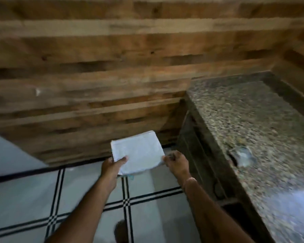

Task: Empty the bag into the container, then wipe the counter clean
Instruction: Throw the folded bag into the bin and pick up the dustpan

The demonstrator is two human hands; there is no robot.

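Note:
A folded white cloth [138, 151] is held flat in the air in front of me, over the floor and to the left of the counter. My left hand [112, 166] pinches its near left edge, thumb on top. My right hand [176, 162] grips its right edge. The speckled granite counter [244, 120] runs along the right side. A crumpled clear plastic bag [242, 156] lies on the counter near its front edge. No container shows in this view.
A wall of horizontal wooden planks [95, 67] fills the background and meets the counter's far end. Grey floor tiles with black-and-white stripes [60, 199] lie below. A dark cabinet front [200, 155] sits under the counter. The picture is blurred by motion.

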